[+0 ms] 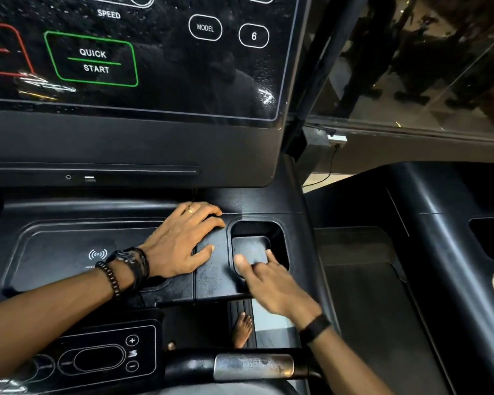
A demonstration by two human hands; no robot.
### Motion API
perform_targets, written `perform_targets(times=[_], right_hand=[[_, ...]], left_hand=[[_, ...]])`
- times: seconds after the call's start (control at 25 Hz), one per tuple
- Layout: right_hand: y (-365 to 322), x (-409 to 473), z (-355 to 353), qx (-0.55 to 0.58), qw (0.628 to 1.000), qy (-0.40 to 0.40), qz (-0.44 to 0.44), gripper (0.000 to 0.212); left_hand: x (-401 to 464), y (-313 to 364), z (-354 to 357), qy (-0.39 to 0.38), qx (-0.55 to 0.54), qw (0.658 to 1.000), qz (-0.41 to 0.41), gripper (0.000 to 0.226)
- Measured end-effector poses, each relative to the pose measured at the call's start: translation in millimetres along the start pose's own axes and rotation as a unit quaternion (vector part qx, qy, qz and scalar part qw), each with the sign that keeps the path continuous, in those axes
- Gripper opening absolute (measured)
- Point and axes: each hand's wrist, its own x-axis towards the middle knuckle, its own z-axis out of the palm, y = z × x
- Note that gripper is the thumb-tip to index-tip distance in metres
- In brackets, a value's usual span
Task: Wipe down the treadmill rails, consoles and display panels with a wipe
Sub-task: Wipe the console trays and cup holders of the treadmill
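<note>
Head view, display panel (143,52): a dark glossy screen fills the top, tilted toward the camera, showing a green QUICK START box (93,60), a red-edged box at the far left, and the words SPEED, MODEL and 6; its glass looks speckled.
Head view, console (211,269): the black tray deck lies under the screen, with a wide shallow tray bearing a wireless-charging mark (97,254) on the left and a deep cup holder (258,246) on the right.
Head view, left hand (180,240): lies flat, palm down, fingers straight and spread, on the ridge between tray and cup holder; it grasps nothing; a ring, a watch and bead bracelets show.
Head view, right hand (268,283): reaches over the console's near edge, index and middle fingertips at the cup holder's front rim, the other fingers loosely bent; a dark band sits on the wrist.
Head view, wipe: none can be made out in either hand; one may be hidden under a palm, though that cannot be told.
Head view, rail (251,366): a black handlebar with a worn metal sensor band crosses the bottom, below the right wrist.
Head view, speed keypad (103,356): at lower left, under the left forearm.
Head view, foot (241,329): bare, seen below the console.
</note>
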Motion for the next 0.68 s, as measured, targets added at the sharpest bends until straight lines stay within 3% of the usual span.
perform_targets(times=[0.08,0.2,0.28,0.44,0.6,0.64,0.68], right_hand=[[-13,3,6,0.078,0.997,0.022,0.002,0.097],[-4,7,-8,0.271,0.961,0.045,0.036,0.11],[-11,13,-4,0.274,0.959,0.038,0.06,0.105],[-32,33,6,0.159,0.986,0.015,0.049,0.1],[-22,44,-25,0.334,0.939,0.023,0.075,0.115],[-22,51,-23,0.361,0.928,0.035,0.079,0.112],[-25,54,-20,0.367,0.927,0.034,0.075,0.074]], left_hand=[[0,1,0,0.002,0.005,1.0,0.001,0.046],[0,3,0,0.003,0.004,1.0,-0.001,0.045],[1,2,0,0.001,0.004,1.0,-0.003,0.045],[1,3,-1,0.008,0.001,1.0,0.007,0.046],[1,3,-2,0.004,0.001,1.0,-0.002,0.045],[1,3,-2,0.005,0.001,1.0,-0.002,0.044],[1,2,-2,0.007,0.0,1.0,-0.002,0.044]])
